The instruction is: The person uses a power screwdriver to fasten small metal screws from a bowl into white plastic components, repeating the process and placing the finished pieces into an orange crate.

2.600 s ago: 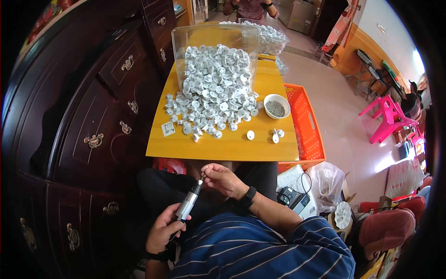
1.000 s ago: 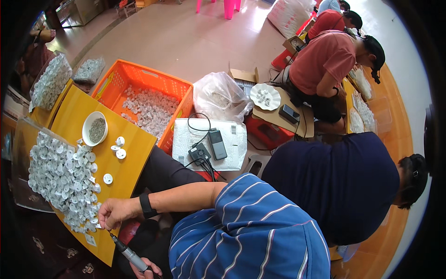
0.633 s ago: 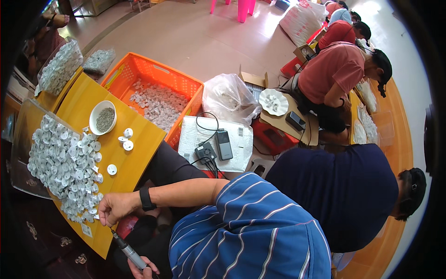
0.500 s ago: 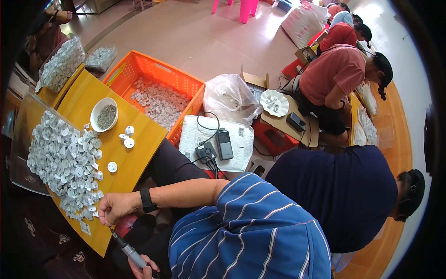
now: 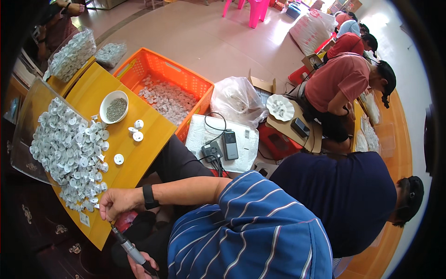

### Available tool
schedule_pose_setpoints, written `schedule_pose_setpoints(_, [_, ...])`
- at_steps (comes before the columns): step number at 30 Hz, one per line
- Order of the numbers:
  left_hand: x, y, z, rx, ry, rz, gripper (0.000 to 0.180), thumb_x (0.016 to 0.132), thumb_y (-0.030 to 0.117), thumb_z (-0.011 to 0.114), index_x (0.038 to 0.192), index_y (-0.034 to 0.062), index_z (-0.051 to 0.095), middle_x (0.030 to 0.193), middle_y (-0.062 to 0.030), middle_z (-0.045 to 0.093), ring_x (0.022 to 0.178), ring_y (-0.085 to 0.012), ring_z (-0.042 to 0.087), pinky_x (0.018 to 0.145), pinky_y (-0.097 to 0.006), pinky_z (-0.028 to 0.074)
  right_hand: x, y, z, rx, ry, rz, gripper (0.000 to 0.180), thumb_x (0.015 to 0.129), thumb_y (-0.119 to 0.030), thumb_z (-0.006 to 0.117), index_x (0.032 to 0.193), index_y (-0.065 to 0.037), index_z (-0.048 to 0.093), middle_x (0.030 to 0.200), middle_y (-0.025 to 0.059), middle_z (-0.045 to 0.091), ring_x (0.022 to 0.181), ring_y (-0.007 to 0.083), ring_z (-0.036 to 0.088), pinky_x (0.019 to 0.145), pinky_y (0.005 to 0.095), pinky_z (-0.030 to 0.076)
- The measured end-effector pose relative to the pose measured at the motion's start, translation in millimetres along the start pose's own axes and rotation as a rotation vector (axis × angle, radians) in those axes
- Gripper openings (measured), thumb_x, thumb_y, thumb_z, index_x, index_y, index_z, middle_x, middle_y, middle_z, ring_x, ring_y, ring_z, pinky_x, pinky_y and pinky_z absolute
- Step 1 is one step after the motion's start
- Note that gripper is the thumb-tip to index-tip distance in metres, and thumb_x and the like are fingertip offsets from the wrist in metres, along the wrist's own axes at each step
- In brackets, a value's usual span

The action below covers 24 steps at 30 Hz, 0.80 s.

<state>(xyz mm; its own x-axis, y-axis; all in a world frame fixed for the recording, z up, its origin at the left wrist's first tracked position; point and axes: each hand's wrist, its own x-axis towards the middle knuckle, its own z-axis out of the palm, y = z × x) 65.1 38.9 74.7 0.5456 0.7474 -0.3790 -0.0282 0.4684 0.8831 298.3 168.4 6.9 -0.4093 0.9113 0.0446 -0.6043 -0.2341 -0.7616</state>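
At the lower left, my left hand (image 5: 141, 266) is wrapped round a slim grey-and-black electric screwdriver (image 5: 128, 246). The tool slants up to the left, its thin tip just under the fingers of my right hand (image 5: 120, 204). That hand wears a black wristband and is closed in a pinch by the table edge; what it holds, if anything, is hidden. Beside it a big heap of small round white plastic pieces (image 5: 69, 153) covers the left of the yellow table (image 5: 144, 118). Several single round pieces (image 5: 119, 159) lie apart from the heap. A white bowl (image 5: 103, 108) contains small metal bits.
An orange crate (image 5: 186, 76) of similar pieces stands beyond the table. Near my right arm, a power bank (image 5: 230, 145) and a cabled black box (image 5: 211, 149) rest on a white package (image 5: 248, 139). A person in navy (image 5: 344, 200) sits close on the right.
The whole view has shifted slightly, so the table and crate appear a little farther right. Both hands keep nearly the same pose, the screwdriver tip still under my right fingers.
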Motion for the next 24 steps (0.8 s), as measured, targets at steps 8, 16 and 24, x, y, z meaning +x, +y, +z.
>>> schedule_pose_setpoints(8, [2.3,-39.4,-38.9,-0.173,0.014,0.126,0.066,0.098,0.033,0.049,0.149,-0.0014,0.025,0.092,-0.0115,0.057,0.058,-0.0161,0.057,0.043,-0.027,0.048,-0.6,2.2,2.4,-0.009,-0.023,-0.005,0.013,0.079,0.004,0.072,0.09,0.0,0.068,0.079,0.0043,0.07,0.072,0.0103,0.068,0.067,0.0229,0.054])
schedule_pose_setpoints(16, [-6.1,-19.6,-24.0,-0.079,-0.048,0.007,0.061,0.1,0.04,0.043,0.149,0.0056,0.028,0.101,-0.0104,0.052,0.071,-0.0162,0.052,0.059,-0.028,0.043,3.3,8.0,2.1,0.055,-0.03,0.012,0.015,0.075,0.004,0.075,0.088,0.0,0.07,0.076,0.006,0.071,0.064,0.0109,0.065,0.057,0.0231,0.051])
schedule_pose_setpoints(24, [-8.6,-21.9,0.4,-0.091,0.217,0.089,0.057,0.087,0.013,0.052,0.139,-0.0049,0.038,0.091,-0.0107,0.059,0.067,-0.0119,0.055,0.059,-0.022,0.045,3.9,12.0,-5.1,-0.144,-0.075,0.089,0.01,0.086,-0.005,0.072,0.096,-0.004,0.069,0.08,-0.0007,0.066,0.075,0.0067,0.062,0.066,0.0211,0.051])
